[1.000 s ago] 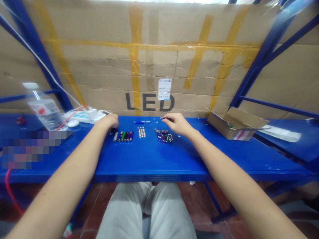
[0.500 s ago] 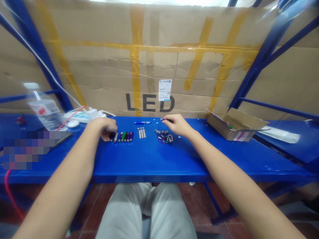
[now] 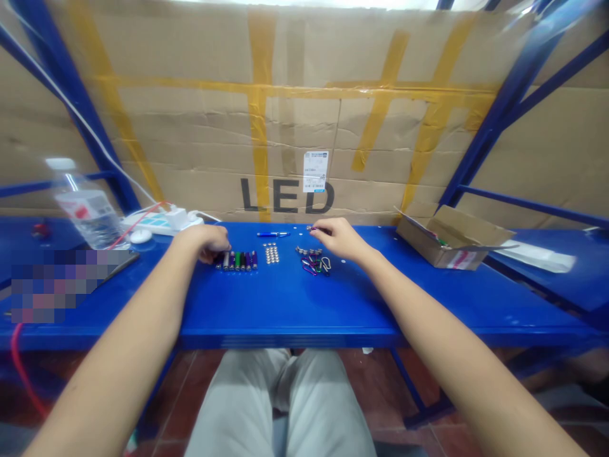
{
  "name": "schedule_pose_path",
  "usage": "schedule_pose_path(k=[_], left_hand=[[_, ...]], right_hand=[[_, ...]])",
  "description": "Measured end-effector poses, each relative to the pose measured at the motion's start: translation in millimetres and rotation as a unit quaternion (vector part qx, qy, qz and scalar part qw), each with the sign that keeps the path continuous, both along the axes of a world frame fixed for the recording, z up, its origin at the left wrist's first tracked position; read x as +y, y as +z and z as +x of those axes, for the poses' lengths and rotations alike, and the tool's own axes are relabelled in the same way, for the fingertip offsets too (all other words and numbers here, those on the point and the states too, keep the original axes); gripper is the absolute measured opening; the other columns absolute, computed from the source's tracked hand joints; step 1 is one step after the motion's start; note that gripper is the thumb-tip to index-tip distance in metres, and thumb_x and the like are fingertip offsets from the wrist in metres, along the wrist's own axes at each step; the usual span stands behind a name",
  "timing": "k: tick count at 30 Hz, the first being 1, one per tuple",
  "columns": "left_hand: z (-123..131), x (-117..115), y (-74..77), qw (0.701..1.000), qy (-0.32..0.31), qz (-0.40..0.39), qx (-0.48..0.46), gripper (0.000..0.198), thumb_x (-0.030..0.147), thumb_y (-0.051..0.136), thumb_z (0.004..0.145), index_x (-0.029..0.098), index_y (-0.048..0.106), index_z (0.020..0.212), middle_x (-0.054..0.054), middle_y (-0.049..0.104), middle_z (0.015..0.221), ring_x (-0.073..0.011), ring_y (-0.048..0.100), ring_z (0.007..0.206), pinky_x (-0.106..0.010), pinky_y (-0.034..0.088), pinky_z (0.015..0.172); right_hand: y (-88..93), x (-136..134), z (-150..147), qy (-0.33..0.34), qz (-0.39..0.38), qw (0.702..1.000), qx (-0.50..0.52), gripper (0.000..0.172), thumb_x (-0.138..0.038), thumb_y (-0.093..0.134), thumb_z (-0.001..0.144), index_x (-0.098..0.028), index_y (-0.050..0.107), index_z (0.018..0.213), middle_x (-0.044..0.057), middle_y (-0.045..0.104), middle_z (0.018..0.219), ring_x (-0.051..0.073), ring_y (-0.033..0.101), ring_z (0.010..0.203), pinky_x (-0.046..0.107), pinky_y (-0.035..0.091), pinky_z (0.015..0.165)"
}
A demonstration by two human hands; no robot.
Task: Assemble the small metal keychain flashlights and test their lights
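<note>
Left hand (image 3: 204, 244) curled at row of mini flashlights (image 3: 238, 260), grip unclear; right hand (image 3: 340, 238) pinching small purple item (image 3: 313, 228) above carabiners (image 3: 311, 264).

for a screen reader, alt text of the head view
Two bare hands work at a blue metal bench: the left hand touches a row of small coloured metal flashlights, while the right hand pinches a purple metal piece beyond a heap of coloured carabiners.

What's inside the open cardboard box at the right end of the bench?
The open cardboard box shows a few small coloured bits near its opening, too small to identify. Its raised flaps and front wall cover the rest, so anything lower down can't be seen.
</note>
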State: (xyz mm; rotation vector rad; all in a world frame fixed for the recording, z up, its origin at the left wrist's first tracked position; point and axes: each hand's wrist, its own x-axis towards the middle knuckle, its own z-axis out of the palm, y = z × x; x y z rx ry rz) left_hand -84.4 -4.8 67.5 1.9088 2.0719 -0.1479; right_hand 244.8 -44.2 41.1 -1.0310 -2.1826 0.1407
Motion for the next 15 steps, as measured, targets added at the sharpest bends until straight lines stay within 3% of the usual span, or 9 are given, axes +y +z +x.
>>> schedule_pose_path(k=[3,6,9,15], left_hand=[[9,9,-2.9,0.991,-0.033,0.121,0.044,0.023,0.021,0.062,0.081,0.009,0.074,0.096,-0.022,0.075,0.098,-0.0337,0.071,0.095,-0.038,0.055,0.084],[27,17,-13.9,0.963,-0.127,0.231,-0.054,0.029,0.021,0.056,0.086,0.016,0.076,0.106,-0.013,0.074,0.114,-0.0255,0.067,0.109,-0.031,0.049,0.095],[47,22,-28.1,0.951,-0.186,0.218,-0.112,0.027,0.025,0.058,0.085,0.019,0.079,0.100,-0.010,0.076,0.110,-0.0231,0.068,0.102,-0.030,0.048,0.093],[68,30,-36.8,0.956,-0.194,0.172,-0.134,0.025,0.032,0.063,0.083,0.018,0.080,0.096,-0.009,0.078,0.097,-0.0215,0.069,0.087,-0.029,0.050,0.084]], right_hand=[[0.1,0,0,-0.001,0.001,1.000,-0.002,0.024,-0.026,0.055,0.093,-0.015,0.071,0.079,0.005,0.068,0.074,0.015,0.056,0.069,0.030,0.038,0.067],[-0.6,1,0,0.002,0.002,1.000,-0.002,0.023,-0.026,0.055,0.093,-0.015,0.071,0.081,0.005,0.068,0.074,0.015,0.056,0.069,0.029,0.038,0.067],[-1.1,1,0,0.004,0.004,1.000,0.000,0.023,-0.026,0.056,0.093,-0.015,0.072,0.082,0.005,0.069,0.075,0.016,0.057,0.070,0.029,0.039,0.068],[0.3,1,0,0.006,0.005,1.000,0.002,0.021,-0.025,0.055,0.093,-0.016,0.072,0.085,0.006,0.072,0.081,0.016,0.060,0.074,0.029,0.040,0.070]])
